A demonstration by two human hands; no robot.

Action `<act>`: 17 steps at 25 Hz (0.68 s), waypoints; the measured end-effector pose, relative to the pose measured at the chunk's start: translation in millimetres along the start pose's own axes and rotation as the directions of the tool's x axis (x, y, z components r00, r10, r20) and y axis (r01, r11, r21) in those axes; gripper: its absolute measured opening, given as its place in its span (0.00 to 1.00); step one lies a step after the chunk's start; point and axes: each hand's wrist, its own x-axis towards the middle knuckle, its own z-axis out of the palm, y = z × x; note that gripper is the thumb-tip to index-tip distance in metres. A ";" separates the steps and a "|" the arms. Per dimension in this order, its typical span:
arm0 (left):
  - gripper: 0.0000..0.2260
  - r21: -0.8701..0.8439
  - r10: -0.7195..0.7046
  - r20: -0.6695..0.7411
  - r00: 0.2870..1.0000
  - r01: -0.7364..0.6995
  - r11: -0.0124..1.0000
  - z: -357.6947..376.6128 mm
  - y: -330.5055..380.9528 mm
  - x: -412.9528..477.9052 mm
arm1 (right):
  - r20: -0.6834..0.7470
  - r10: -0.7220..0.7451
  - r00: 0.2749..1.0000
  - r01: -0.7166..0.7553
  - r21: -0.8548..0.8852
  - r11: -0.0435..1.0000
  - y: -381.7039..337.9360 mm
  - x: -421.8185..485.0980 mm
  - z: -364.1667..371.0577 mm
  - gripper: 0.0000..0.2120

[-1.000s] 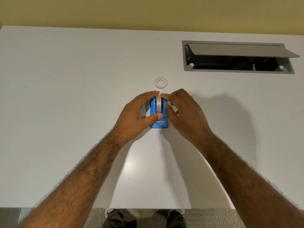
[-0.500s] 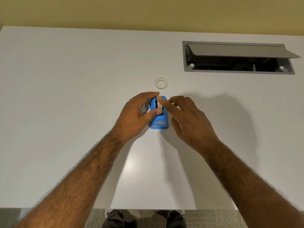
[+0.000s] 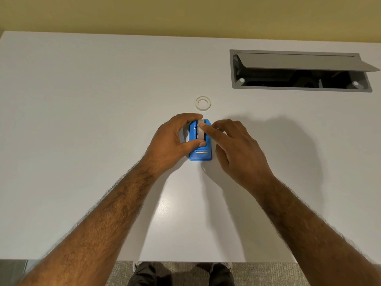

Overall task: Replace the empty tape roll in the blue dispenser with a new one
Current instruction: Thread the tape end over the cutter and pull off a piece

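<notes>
Seating underway: our left hand (image 3: 173, 139) grips the dispenser (image 3: 201, 155); right hand (image 3: 237, 147), open, presses the roll (image 3: 200, 131); next, thread the tape.

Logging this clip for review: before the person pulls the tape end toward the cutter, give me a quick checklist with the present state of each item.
1. Blue dispenser standing on the table: ok.
2. Left hand steadying the dispenser, thumb and finger on it: ok.
3. New tape roll sitting in the dispenser slot: ok; fully seated on its hub: cannot tell.
4. Right hand index fingertip on top of the roll: ok.
5. Tape end freed and reaching the cutter: cannot tell.
6. Empty core lying apart, beyond the dispenser: ok.
</notes>
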 end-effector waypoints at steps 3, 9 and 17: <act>0.26 0.011 0.017 0.005 1.000 -0.017 1.000 -0.3 -1.5 1.0 | -0.014 0.004 1.000 -0.004 0.012 1.000 0.0 4.4 2.2 0.22; 0.24 0.047 0.021 -0.001 1.000 -0.021 0.999 2.5 -6.7 3.4 | -0.012 -0.033 0.999 0.032 -0.077 0.996 1.4 -3.3 0.0 0.26; 0.26 0.069 0.022 -0.016 1.000 -0.021 0.997 3.4 -5.4 4.3 | -0.034 -0.033 0.999 0.032 -0.032 0.999 -1.5 -7.0 2.6 0.22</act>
